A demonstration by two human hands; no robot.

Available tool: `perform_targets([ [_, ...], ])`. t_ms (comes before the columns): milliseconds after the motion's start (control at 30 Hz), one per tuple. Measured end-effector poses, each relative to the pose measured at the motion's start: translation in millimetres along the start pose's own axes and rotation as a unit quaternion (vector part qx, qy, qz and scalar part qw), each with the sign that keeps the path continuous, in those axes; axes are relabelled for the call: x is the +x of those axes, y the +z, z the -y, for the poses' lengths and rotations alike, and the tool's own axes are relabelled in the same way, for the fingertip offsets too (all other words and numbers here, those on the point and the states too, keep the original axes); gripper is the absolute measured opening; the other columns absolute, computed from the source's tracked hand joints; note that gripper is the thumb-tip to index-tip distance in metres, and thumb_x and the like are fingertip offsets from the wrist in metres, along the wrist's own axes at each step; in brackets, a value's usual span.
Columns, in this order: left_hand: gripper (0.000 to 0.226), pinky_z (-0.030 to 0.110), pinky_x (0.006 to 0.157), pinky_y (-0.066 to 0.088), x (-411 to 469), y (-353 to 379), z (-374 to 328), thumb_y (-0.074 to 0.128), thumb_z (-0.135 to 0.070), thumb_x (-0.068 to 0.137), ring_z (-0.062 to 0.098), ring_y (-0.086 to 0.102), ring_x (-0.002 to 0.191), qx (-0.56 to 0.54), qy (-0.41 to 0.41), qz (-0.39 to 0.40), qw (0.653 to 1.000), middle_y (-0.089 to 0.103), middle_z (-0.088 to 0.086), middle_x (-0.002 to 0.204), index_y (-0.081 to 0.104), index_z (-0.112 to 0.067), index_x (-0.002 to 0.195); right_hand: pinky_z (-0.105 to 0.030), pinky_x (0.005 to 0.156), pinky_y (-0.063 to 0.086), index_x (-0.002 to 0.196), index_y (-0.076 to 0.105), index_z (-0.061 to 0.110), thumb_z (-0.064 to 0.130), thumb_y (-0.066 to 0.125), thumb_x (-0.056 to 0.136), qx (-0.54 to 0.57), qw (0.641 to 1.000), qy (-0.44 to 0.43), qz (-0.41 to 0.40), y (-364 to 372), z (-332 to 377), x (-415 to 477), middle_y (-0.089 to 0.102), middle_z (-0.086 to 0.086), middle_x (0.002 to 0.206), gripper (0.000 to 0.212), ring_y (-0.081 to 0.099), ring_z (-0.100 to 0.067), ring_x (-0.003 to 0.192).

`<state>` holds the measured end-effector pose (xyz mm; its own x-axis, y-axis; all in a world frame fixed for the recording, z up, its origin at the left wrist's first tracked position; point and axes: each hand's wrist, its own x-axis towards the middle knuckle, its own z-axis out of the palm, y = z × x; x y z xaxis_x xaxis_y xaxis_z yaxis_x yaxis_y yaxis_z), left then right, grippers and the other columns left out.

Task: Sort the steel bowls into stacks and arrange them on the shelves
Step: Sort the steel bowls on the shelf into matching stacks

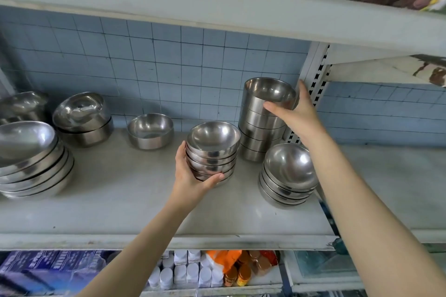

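Observation:
My left hand (pixel 190 176) grips a short stack of shallow steel bowls (pixel 213 149) at its left side and base, in the middle of the grey shelf (pixel 135 202). My right hand (pixel 293 112) holds the top bowl of a tall stack of straight-sided steel bowls (pixel 264 118), thumb on its front wall and fingers behind the rim. Another short stack of bowls (pixel 288 175) stands in front of the tall one, near the shelf's right end. A single deep bowl (pixel 150 131) sits further left.
At the left stand a tilted stack of wide bowls (pixel 31 161) and two more bowl piles (pixel 83 119) by the tiled wall (pixel 169 62). An upper shelf (pixel 217 9) overhangs. A slotted white upright (pixel 316 84) stands behind the tall stack. Bottles and packets fill the lower shelf (pixel 193 270).

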<state>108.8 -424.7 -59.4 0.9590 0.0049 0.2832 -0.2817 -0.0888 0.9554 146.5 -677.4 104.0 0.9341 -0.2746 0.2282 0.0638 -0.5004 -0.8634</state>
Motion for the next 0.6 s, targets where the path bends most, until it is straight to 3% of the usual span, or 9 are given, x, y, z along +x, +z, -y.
perform_targets([
  [67,0.122,0.034,0.116,0.036,1,5,0,0.094,-0.034,0.059,0.001,0.038,0.139,-0.003,-0.005,0.018,1.000,0.034,-0.010,0.150,0.014,-0.029,0.152,-0.039,0.120,0.024,0.158,0.019,0.022,0.051,0.079,0.078,-0.024,0.998,-0.021,-0.055,5,6,-14,0.025,0.001,0.164,0.105,0.024,-0.019,0.149],
  [167,0.125,0.031,0.117,0.035,3,4,-5,0.090,-0.046,0.054,-0.007,0.036,0.137,0.005,-0.015,0.062,0.998,0.031,-0.021,0.147,0.008,-0.038,0.148,-0.026,0.110,0.027,0.150,0.038,0.016,0.044,0.074,0.085,-0.037,0.990,-0.069,-0.117,19,21,-40,0.040,-0.002,0.153,0.079,0.035,-0.019,0.141],
  [267,0.131,0.014,0.113,0.024,1,-18,-10,0.082,-0.061,0.056,-0.015,0.022,0.139,0.045,-0.003,0.125,0.991,0.014,-0.026,0.153,-0.003,-0.031,0.151,-0.022,0.104,0.029,0.146,0.042,0.022,0.048,0.071,0.087,-0.031,0.993,-0.090,-0.071,37,40,-63,0.044,0.002,0.149,0.071,0.039,-0.013,0.137],
  [367,0.138,0.021,0.114,0.013,-3,-61,-10,0.066,-0.086,0.055,-0.005,0.007,0.144,0.109,-0.018,0.084,0.990,0.003,-0.019,0.158,-0.005,-0.026,0.157,-0.020,0.107,0.029,0.145,0.046,0.026,0.047,0.068,0.089,0.008,0.995,-0.102,-0.002,66,63,-84,0.046,0.011,0.149,0.064,0.038,-0.006,0.138],
  [467,0.118,0.024,0.118,0.012,-2,-109,-11,0.066,-0.066,0.070,-0.004,0.007,0.144,0.129,-0.029,-0.012,0.991,0.006,-0.010,0.165,0.001,-0.023,0.158,-0.026,0.116,0.031,0.142,0.049,0.024,0.040,0.069,0.091,0.091,0.988,-0.104,0.072,108,82,-100,0.049,0.013,0.147,0.057,0.041,-0.003,0.138],
  [600,0.103,0.030,0.123,0.012,8,-162,-7,0.069,-0.049,0.083,-0.004,0.008,0.145,0.127,-0.058,-0.105,0.985,0.008,-0.011,0.165,0.002,-0.027,0.158,-0.028,0.117,0.032,0.143,0.046,0.029,0.035,0.066,0.094,0.184,0.969,-0.068,0.148,179,89,-112,0.044,0.012,0.151,0.053,0.040,-0.004,0.139],
])
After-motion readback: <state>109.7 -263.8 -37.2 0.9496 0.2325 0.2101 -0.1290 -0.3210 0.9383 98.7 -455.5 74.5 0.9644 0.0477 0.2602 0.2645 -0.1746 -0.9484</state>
